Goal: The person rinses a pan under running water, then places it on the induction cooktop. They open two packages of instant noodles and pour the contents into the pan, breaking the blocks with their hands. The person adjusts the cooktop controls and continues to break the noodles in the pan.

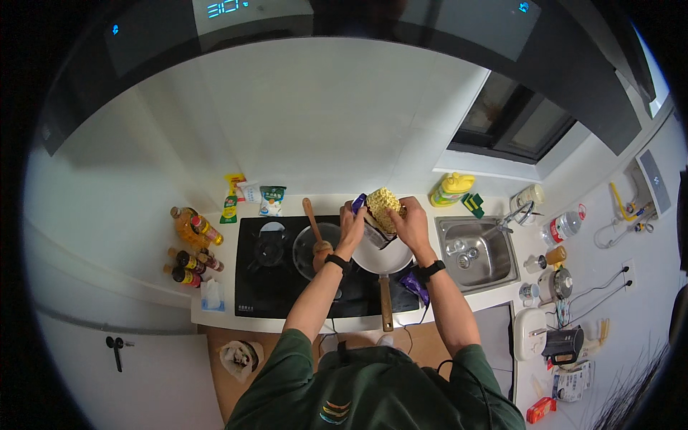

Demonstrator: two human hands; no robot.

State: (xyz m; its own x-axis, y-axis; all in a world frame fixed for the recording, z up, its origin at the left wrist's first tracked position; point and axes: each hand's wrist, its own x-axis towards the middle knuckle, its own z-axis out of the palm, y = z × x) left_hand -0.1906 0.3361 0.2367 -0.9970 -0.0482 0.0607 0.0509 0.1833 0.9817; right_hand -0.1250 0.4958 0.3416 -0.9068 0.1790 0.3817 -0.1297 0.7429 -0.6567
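Observation:
A block of dried instant noodles sticks up out of its torn packet, whose silvery inside and purple edge show. My left hand grips the packet's left side. At the right, my right hand has its thumb on the noodle block; its other fingers are partly hidden behind. Below both hands lies a white frying pan with a brown handle. Left of it, a glass lid or pan bears a wooden spatula and is partly covered by my left forearm.
Another purple packet lies on the black cooktop beside my right wrist. Bottles and a tissue pack line the left. A yellow jug and the sink are at right. The range hood hangs overhead.

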